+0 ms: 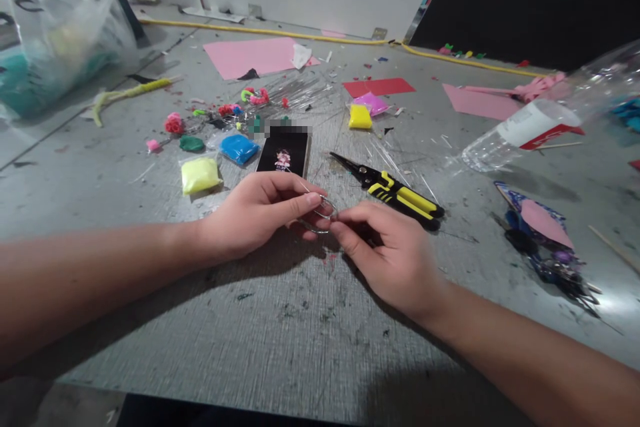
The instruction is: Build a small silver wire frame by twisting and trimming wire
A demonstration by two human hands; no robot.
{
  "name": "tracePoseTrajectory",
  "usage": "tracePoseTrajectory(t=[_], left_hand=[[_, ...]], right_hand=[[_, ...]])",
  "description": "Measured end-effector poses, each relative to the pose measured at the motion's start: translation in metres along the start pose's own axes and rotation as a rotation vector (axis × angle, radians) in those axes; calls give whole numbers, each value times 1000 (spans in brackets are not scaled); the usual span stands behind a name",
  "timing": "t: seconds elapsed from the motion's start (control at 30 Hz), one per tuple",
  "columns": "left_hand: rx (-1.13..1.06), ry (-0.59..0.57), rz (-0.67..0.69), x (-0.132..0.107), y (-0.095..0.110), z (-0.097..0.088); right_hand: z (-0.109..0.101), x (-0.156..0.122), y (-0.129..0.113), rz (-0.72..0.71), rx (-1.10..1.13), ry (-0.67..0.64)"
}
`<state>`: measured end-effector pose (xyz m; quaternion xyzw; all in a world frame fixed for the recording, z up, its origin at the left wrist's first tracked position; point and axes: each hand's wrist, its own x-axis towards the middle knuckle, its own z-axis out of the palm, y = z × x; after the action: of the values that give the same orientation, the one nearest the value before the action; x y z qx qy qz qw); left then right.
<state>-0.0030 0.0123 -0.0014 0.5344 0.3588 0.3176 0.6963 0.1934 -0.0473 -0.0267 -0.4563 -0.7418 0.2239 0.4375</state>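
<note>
Between thumb and fingers, my left hand pinches a thin silvery wire bent into loops. My right hand closes its thumb and forefinger on the wire's right side, so both hands share it. Just beyond my left fingers lies a phone with its screen lit. Pliers with black and yellow handles rest behind my right hand, jaws pointing away to the left. Close to my left wrist is a packet of pale yellow clay, with a blue packet behind it.
A plastic bottle lies to the right, near a dark blue and pink ornament. Small colourful pieces on wires spread across the middle. Pink paper lies at the back, and a plastic bag stands far left.
</note>
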Motion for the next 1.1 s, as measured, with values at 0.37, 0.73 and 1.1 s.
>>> tracePoseTrajectory(t=[0.37, 0.73, 1.1], left_hand=[[96, -13, 95, -1, 1, 0], [-5, -23, 34, -2, -2, -5], [43, -29, 62, 0, -3, -7]], right_hand=[[-5, 1, 1, 18, 37, 21], [-10, -1, 2, 56, 118, 33], [-12, -1, 3, 98, 175, 5]])
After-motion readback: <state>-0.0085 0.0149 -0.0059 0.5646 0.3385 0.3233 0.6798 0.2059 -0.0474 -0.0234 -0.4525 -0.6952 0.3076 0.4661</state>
